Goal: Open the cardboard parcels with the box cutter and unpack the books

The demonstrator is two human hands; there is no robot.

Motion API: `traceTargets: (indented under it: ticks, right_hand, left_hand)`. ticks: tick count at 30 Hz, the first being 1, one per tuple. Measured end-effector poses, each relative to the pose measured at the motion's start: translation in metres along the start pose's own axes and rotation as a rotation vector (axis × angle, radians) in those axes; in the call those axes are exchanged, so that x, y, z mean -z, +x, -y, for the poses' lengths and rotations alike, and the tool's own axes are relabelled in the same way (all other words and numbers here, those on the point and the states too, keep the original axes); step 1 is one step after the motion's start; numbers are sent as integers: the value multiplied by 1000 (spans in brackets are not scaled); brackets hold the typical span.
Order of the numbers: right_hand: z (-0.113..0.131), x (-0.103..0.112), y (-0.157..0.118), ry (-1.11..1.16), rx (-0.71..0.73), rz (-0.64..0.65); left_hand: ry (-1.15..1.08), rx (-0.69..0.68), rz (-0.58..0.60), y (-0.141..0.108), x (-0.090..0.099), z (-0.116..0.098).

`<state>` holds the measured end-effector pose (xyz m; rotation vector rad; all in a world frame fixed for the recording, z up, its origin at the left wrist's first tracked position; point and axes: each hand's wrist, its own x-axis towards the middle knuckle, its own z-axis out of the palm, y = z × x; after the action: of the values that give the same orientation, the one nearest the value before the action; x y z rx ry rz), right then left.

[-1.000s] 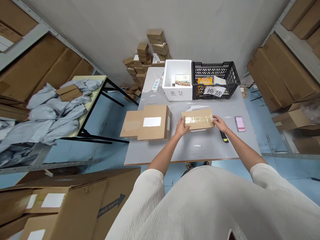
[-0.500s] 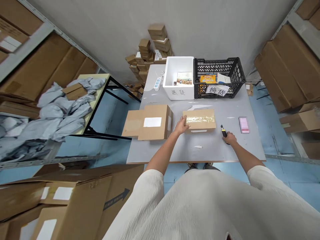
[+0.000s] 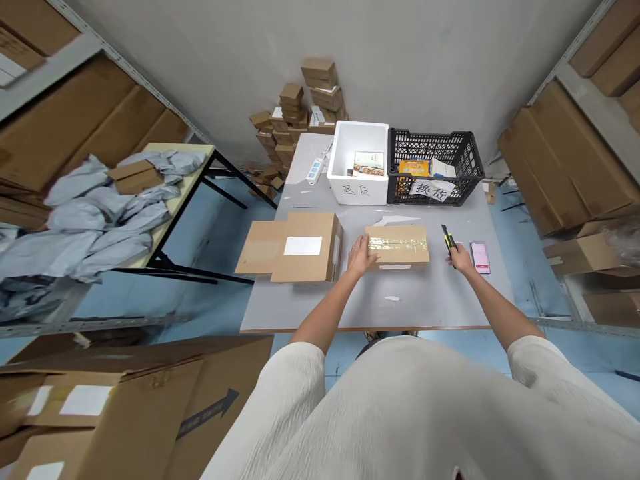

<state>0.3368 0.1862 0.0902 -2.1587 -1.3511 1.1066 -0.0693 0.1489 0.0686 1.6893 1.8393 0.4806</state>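
Note:
A sealed cardboard box (image 3: pixel 400 252) lies on the grey table in front of me, with shiny clear tape along its top. My left hand (image 3: pixel 361 255) grips the box's left end, the thumb over its front corner and the fingers along the side. To the right of the box, my right hand (image 3: pixel 459 257) is closed round a black and yellow utility knife (image 3: pixel 447 235), its front end pointing away from me. Whether the blade is out is too small to tell. A phone (image 3: pixel 481 258) with a lit pinkish screen lies just right of that hand.
Left on the table (image 3: pixel 300 307) sits a larger cardboard box (image 3: pixel 304 263) with a white label. Behind stand a white foam bin (image 3: pixel 357 193) and a black crate (image 3: pixel 435 193), both holding books. A power strip (image 3: pixel 315 171) lies beside the bin. Grey parcels (image 3: pixel 107 230) cover a side table.
My right hand has turned the knife slightly and raised it a little from the table's front. My left hand stays at the box's left end. The whole view has shifted slightly.

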Motion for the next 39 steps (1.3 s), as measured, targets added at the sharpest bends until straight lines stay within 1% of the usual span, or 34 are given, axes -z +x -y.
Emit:
traceTargets:
  ticks: [2,4,6,8,9,10,12,14,17,20,29,35,39]
  right_hand:
    - [30,7,-4,15,142,28]
    - [59,7,-13,-57,309,94]
    - [86,0,-25,-215,493,148]
    - [110,-12,-38,-425,682,168]
    - [120,-20,-45,-529,748,191]
    - [129,-28,-51,-625,783,211]
    - [145,-43,-61,-776,805,232]
    - [157,-57,-67,-874,794,239]
    - [169,-71,-72,-954,781,248]
    - [176,-79,-73,-1004,776,268]
    - [187,-88,-80,-1095,756,255]
    - [198,-89,-92,-1149,744,247]
    - [198,-93,-97,-1188,753,242]
  left_hand:
    - [82,1,-88,-7,-3,-6]
    - [157,-24,-139,-16,-6,-11]
    - [210,-67,-155,-24,-9,-14]
    - [242,-115,-162,-31,-12,-14]
    - [253,-134,-165,-34,-13,-13]
    - [260,-151,-166,-36,-13,-12]
    - [268,-179,-163,-38,-13,-10]
    - [274,-198,-155,-40,-12,-9]
    - [287,-201,-161,-42,-13,-10]
    - [294,-171,-170,-45,-14,-13]
    - [284,-160,-152,-47,-8,-19]
    - [270,-148,-155,-45,-9,-19]
    - [240,-150,-161,-44,-10,-18]
